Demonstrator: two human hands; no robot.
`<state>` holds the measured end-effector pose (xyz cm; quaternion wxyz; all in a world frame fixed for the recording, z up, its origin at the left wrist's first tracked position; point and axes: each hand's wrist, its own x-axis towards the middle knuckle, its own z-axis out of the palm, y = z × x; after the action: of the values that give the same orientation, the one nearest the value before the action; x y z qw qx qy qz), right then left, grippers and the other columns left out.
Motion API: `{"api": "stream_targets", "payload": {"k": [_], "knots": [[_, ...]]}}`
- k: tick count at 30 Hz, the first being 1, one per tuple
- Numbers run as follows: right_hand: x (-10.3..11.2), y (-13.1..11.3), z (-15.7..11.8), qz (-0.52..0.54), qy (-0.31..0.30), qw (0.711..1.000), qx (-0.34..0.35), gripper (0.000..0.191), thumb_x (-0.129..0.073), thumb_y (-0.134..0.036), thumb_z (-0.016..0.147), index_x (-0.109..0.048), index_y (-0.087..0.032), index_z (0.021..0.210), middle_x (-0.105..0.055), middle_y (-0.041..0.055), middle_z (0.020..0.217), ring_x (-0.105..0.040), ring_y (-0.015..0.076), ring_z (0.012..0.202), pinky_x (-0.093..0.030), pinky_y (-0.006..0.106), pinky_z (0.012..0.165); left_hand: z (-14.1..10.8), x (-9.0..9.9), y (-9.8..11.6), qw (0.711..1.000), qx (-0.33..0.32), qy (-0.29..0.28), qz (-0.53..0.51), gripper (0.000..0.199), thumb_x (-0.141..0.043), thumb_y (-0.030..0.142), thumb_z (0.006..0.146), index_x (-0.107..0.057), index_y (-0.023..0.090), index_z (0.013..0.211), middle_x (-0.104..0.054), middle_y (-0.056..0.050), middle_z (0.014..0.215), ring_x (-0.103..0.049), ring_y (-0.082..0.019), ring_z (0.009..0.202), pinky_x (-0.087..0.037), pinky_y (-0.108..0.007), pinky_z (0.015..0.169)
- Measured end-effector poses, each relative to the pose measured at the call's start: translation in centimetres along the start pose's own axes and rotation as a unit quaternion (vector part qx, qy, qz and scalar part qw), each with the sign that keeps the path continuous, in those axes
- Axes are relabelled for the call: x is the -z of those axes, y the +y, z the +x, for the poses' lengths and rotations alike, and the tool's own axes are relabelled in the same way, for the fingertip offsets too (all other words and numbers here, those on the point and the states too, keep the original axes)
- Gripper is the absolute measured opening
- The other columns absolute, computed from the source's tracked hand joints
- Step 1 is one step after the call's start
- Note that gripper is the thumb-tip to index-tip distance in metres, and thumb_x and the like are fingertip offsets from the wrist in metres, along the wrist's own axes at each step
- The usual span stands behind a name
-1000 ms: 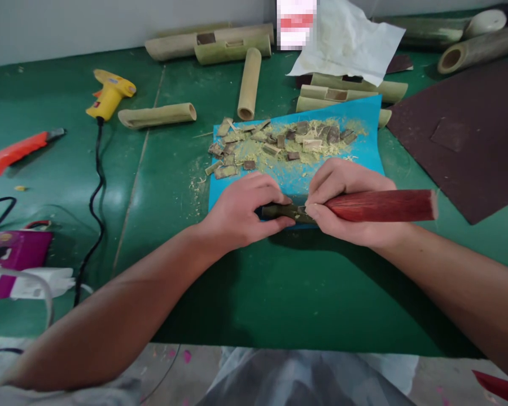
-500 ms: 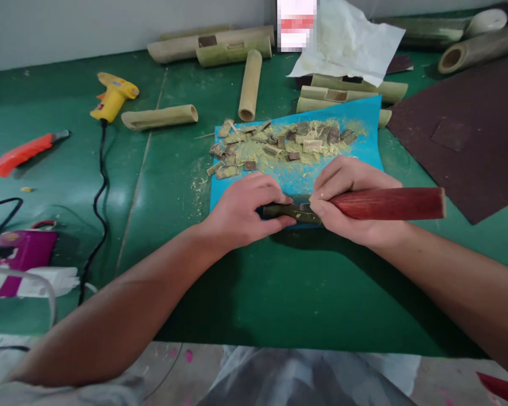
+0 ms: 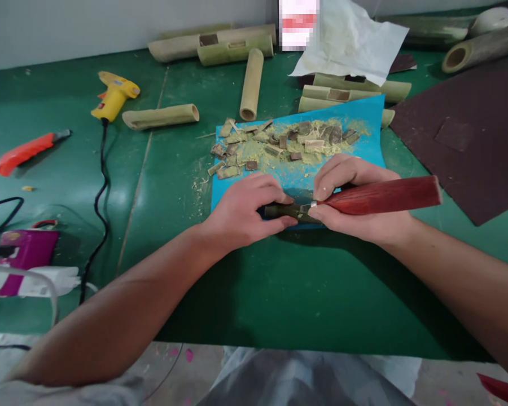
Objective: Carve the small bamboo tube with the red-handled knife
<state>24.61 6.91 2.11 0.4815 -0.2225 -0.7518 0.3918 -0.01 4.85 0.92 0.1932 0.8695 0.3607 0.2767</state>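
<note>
A dark green bamboo piece (image 3: 294, 212) lies near the front edge of a blue sheet (image 3: 373, 121). My left hand (image 3: 248, 208) grips its left end between thumb and fingers. In my right hand (image 3: 351, 194) is a carving knife (image 3: 385, 195) with a thick red wooden handle, pinched near its metal ferrule. The short blade points left and touches the top of the bamboo between my hands; its tip is hard to make out. Behind my hands, bamboo chips and shavings (image 3: 275, 145) cover the sheet.
On the left are a yellow glue gun (image 3: 115, 97), an orange cutter (image 3: 24, 153) and a purple box (image 3: 25, 256) with cables. Bamboo tubes (image 3: 251, 84) stretch along the back beside white paper (image 3: 347, 48). A dark brown sheet (image 3: 482, 129) lies on the right of the green table (image 3: 254, 299).
The knife handle's right end has tilted up and slightly back, and my right fingers have opened a little around the ferrule. My left hand keeps its hold on the bamboo.
</note>
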Motion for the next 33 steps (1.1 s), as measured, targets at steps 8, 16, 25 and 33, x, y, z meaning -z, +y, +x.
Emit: {"api": "stream_targets", "payload": {"k": [8, 16, 25, 33], "knots": [[0.31, -0.11, 0.04, 0.024, -0.008, 1.0, -0.013, 0.023, -0.091, -0.024, 0.083, -0.068, -0.029, 0.08, -0.074, -0.0025, 0.086, -0.071, 0.0177, 0.078, -0.061, 0.036, 0.075, -0.04, -0.07, -0.08, 1.0, -0.001, 0.004, -0.002, 0.023, -0.079, 0.041, 0.096, -0.077, 0.02, 0.102, -0.078, -0.005, 0.095, -0.071, -0.019, 0.087, -0.055, -0.034, 0.082], [0.07, 0.18, 0.07, 0.046, -0.005, 0.999, 0.021, 0.02, -0.091, -0.023, 0.085, -0.071, -0.026, 0.083, -0.075, -0.0013, 0.087, -0.072, 0.0149, 0.08, -0.061, 0.031, 0.077, 0.03, -0.12, -0.11, 1.0, 0.003, 0.002, -0.004, 0.025, -0.079, 0.043, 0.096, -0.077, 0.019, 0.102, -0.077, -0.005, 0.095, -0.071, -0.018, 0.087, -0.054, -0.033, 0.082], [0.54, -0.7, 0.22, 0.013, -0.066, 0.996, 0.054, 0.02, -0.07, -0.032, 0.1, -0.069, -0.025, 0.082, -0.073, 0.0025, 0.081, -0.069, 0.0177, 0.078, -0.058, 0.035, 0.075, 0.11, -0.08, -0.13, 1.0, 0.005, -0.004, -0.011, 0.023, -0.08, 0.041, 0.095, -0.078, 0.019, 0.102, -0.078, -0.005, 0.095, -0.071, -0.019, 0.088, -0.054, -0.034, 0.084], [-0.03, -0.74, -0.15, 0.004, -0.007, 0.999, 0.052, 0.015, -0.069, -0.016, 0.091, -0.066, -0.027, 0.081, -0.07, 0.001, 0.078, -0.067, 0.0179, 0.071, -0.057, 0.035, 0.066, 0.08, -0.02, -0.07, 1.0, 0.015, -0.004, -0.022, 0.025, -0.079, 0.043, 0.095, -0.077, 0.019, 0.1, -0.077, -0.005, 0.094, -0.07, -0.019, 0.085, -0.054, -0.035, 0.082]]}}
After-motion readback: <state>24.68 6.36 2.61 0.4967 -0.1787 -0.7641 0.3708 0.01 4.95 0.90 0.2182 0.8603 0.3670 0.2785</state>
